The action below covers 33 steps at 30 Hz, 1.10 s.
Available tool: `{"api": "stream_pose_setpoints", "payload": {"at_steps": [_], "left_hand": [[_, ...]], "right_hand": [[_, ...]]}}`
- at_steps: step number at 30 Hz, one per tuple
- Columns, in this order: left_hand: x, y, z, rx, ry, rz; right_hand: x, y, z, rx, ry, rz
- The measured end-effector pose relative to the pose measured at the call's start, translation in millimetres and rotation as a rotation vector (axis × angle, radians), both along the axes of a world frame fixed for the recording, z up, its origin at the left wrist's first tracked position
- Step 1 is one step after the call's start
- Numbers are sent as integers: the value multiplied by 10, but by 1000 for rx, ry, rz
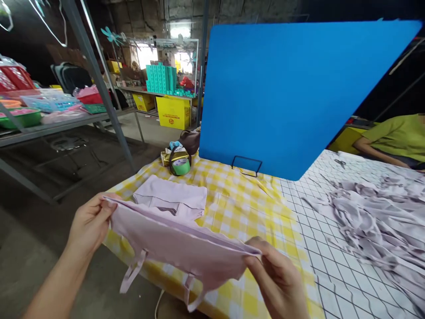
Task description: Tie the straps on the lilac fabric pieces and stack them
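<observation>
A pale lilac camisole (175, 246) is stretched between my two hands above the near edge of the table. My left hand (91, 223) pinches one end of its upper edge, while my right hand (274, 272) pinches the other end between thumb and fingers. Two thin straps dangle from its lower side. Just behind it, a folded lilac garment (172, 192) with a dark mark lies on the yellow checked cloth (245, 208). The camisole covers part of that garment.
A large blue board (292, 93) stands behind a black wire stand (246, 166). Green tape (181, 167) lies at the back left. Lilac garments (368, 217) are heaped on the white grid cloth (318, 266), near scissors (340, 163). A person in a green top (398, 137) sits at right.
</observation>
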<state>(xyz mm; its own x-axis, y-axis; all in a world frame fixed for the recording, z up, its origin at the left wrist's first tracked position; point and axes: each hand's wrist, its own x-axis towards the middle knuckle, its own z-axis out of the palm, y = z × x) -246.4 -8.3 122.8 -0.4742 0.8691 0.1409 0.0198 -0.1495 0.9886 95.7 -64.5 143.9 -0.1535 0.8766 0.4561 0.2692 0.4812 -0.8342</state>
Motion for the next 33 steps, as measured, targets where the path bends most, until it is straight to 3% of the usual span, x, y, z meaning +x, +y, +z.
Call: {"api": "stream_pose_setpoints", "payload": {"at_steps": [3, 7, 10, 14, 22, 29, 33], "left_hand": [[-219, 269, -50, -11, 61, 13], [-383, 822, -341, -94, 367, -9], [-419, 1207, -530, -269, 750, -5], [-390, 1507, -611, -388, 941, -26], [-272, 1620, -649, -565, 1133, -35], [-148, 1599, -663, -632, 1224, -10], [-99, 1538, -546, -691, 1346, -40]], "right_hand": [[-352, 377, -139, -99, 22, -13], [-671, 1058, -504, -258, 54, -113], [-773, 1516, -773, -339, -11, -228], [-788, 1869, -1008, -380, -82, -335], [-835, 2070, -1201, -439, -299, -474], [-862, 2042, -1190, -458, -479, -484], [-907, 1909, -1139, -452, -570, -457]]}}
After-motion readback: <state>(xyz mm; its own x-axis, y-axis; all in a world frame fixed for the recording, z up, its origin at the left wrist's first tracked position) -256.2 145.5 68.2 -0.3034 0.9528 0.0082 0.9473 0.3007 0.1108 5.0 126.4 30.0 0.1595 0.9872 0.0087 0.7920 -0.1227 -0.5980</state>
